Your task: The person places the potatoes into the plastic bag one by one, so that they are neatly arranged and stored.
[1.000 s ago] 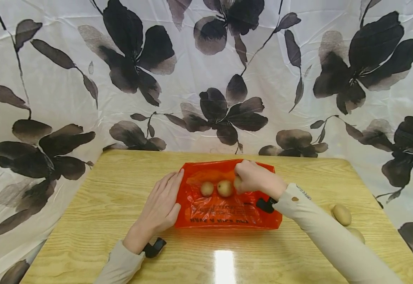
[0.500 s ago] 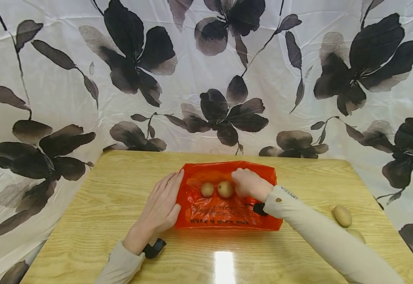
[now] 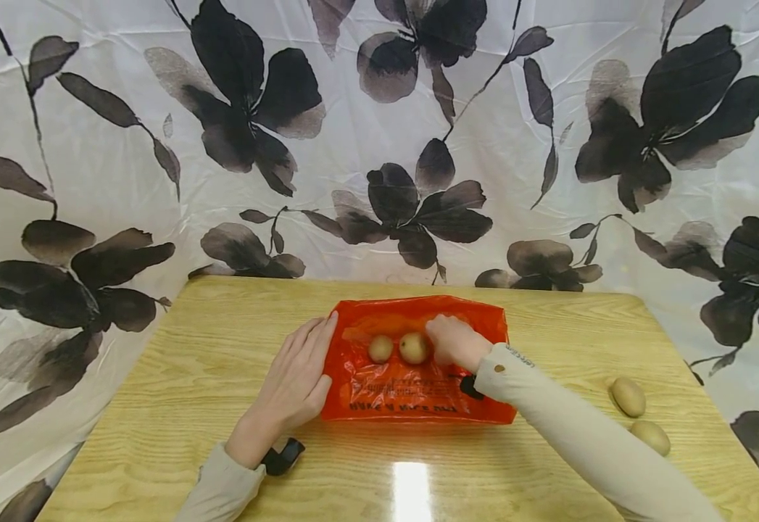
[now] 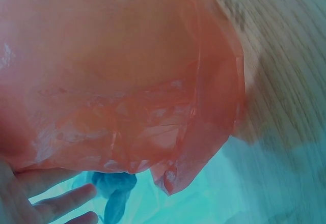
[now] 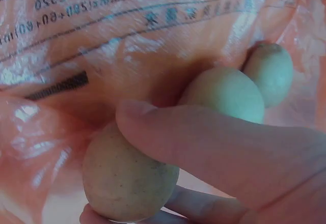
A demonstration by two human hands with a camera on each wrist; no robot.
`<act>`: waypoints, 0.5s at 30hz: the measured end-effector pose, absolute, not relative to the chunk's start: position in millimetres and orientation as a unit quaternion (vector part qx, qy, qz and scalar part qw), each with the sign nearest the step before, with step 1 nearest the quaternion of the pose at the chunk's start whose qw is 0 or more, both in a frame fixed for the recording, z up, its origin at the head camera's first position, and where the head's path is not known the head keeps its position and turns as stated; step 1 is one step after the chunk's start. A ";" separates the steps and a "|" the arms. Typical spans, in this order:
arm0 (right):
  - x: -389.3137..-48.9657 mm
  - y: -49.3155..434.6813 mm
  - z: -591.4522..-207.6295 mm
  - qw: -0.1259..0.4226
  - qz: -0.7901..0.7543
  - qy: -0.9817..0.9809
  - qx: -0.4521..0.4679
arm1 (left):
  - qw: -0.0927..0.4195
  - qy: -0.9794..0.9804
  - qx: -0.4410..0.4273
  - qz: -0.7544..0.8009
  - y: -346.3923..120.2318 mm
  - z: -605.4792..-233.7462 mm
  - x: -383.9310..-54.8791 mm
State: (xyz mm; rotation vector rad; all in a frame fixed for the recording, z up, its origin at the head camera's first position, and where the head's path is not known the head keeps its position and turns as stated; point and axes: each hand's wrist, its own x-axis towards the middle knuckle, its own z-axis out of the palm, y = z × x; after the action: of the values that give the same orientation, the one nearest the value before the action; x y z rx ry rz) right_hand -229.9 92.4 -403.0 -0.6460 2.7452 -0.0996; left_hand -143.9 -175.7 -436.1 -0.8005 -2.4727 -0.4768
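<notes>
An orange-red plastic bag with dark printing lies spread on the wooden table. Two round tan potatoes rest side by side in its middle. My right hand is at their right and grips another speckled potato, thumb on top and fingers beneath, as the right wrist view shows. The other potatoes appear behind the thumb there. My left hand lies along the bag's left edge, its fingers straight and touching the plastic. In the left wrist view, fingers extend beside the bag's edge.
Two more potatoes sit on the table at the right, beside my right sleeve. A white curtain with dark flowers hangs behind the table's far edge.
My right hand has moved left and slightly down with its potato, close to the two in the bag. My left hand has stayed in place.
</notes>
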 end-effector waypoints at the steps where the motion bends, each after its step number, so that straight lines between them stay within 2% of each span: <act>1: -229.4 92.5 -404.6 0.164 -0.037 0.960 -0.223 | 0.247 -0.907 -0.293 -0.174 -175.6 -436.0 -143.7; 5: -227.5 92.8 -411.0 0.178 -0.036 0.959 -0.216 | 0.242 -0.909 -0.291 -0.173 -175.6 -435.3 -142.6; 15: -225.9 93.3 -413.5 0.167 -0.025 0.960 -0.224 | 0.242 -0.910 -0.290 -0.172 -176.0 -434.1 -142.0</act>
State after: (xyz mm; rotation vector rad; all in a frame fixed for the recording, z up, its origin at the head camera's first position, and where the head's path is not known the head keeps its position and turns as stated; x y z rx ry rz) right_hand -225.9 93.3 -413.5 -0.6371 2.7325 -0.0705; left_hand -142.0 -176.0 -434.1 -0.7920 -2.4875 -0.4693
